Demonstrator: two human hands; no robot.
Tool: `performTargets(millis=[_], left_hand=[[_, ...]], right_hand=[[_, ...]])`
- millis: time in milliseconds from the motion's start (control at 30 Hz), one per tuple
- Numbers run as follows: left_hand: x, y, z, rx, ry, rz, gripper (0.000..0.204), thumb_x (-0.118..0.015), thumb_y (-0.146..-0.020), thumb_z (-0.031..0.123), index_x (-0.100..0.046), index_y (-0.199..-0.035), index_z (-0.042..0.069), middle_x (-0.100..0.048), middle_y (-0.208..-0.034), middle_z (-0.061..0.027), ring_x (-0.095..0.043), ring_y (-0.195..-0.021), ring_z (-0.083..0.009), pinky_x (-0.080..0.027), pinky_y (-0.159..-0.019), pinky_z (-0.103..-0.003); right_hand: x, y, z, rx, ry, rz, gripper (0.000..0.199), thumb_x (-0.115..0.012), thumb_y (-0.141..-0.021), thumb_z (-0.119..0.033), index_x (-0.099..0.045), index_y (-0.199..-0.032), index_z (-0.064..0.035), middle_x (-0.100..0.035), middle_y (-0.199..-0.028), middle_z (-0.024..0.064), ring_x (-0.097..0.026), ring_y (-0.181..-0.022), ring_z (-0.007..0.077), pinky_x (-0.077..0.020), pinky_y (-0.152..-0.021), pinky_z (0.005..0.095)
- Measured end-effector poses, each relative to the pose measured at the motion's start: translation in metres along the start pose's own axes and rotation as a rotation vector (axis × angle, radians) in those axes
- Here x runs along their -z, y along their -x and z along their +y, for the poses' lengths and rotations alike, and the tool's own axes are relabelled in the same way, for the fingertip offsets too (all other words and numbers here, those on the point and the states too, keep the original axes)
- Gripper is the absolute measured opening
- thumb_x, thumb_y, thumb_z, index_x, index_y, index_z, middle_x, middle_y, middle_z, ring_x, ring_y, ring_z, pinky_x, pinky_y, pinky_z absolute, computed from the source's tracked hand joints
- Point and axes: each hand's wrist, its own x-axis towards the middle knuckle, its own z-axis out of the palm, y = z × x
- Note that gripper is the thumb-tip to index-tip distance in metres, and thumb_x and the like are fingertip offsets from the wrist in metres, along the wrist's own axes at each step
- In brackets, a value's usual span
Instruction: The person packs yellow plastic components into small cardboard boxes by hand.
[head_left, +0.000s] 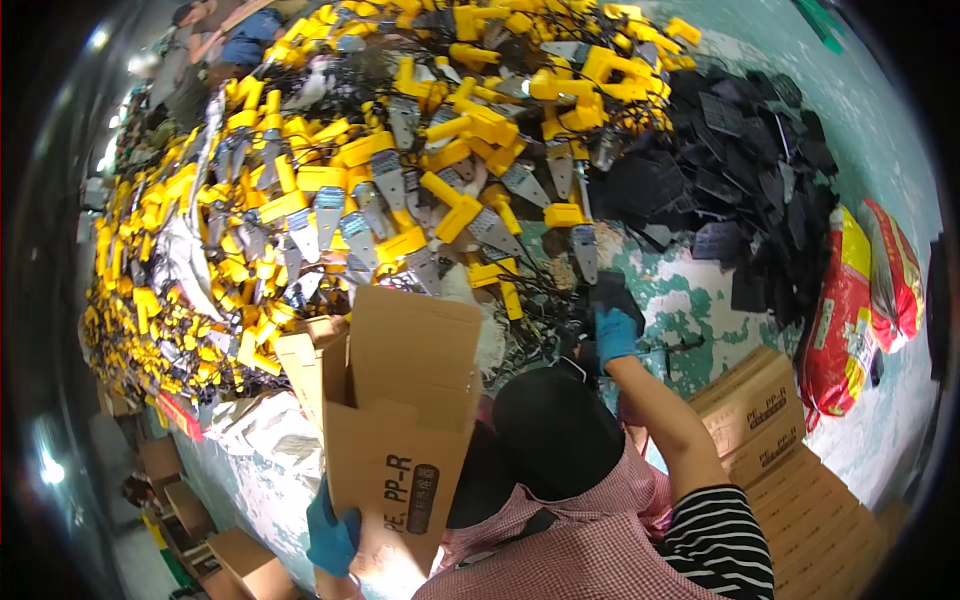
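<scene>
My left hand (334, 528), in a blue glove, grips the lower left side of an open cardboard box (410, 370) with its flaps standing up. The box is tilted in front of me, and its inside is mostly hidden. My right hand (616, 338), also in a blue glove, reaches forward and is closed on a flat black piece (616, 294); its fingertips are partly hidden behind the piece. Just ahead of both hands lies a large heap of yellow-handled tools (455, 210) with flat grey metal heads and black cords.
Flat black pieces (720, 160) are piled at the far right. Red and yellow sacks (842, 315) lie against the right wall. Closed cartons (750, 410) are stacked beside my right arm. Open boxes (245, 560) stand at the lower left. Another person (245, 40) is at the far left.
</scene>
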Motion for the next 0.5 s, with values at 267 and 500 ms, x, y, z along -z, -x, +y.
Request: performTargets(millis=[267,500], left_hand=[[0.023,-0.009,0.016,-0.354,-0.045,-0.082,0.062,-0.061,-0.091,0.031,-0.048,-0.143,-0.001,-0.062,-0.131,-0.0208,-0.06,-0.122,-0.0272,-0.046,-0.101,-0.038],[-0.019,0.03,0.018,-0.525,-0.031,-0.237,0.058,-0.058,-0.095,0.028,-0.043,-0.149,0.01,-0.056,-0.139,-0.0184,-0.057,-0.126,-0.0333,-0.043,-0.107,-0.039]], right_hand=[[0.313,0.071,0.073,-0.106,-1.507,0.362,0.061,-0.056,-0.091,0.007,-0.046,-0.148,-0.0121,-0.067,-0.122,0.0089,-0.066,-0.102,0.0171,-0.0521,-0.09,0.0312],[0.442,0.184,0.032,0.323,-1.224,0.265,0.055,-0.063,-0.086,0.008,-0.055,-0.139,-0.0061,-0.067,-0.123,0.0083,-0.065,-0.103,0.0112,-0.0509,-0.091,0.028]])
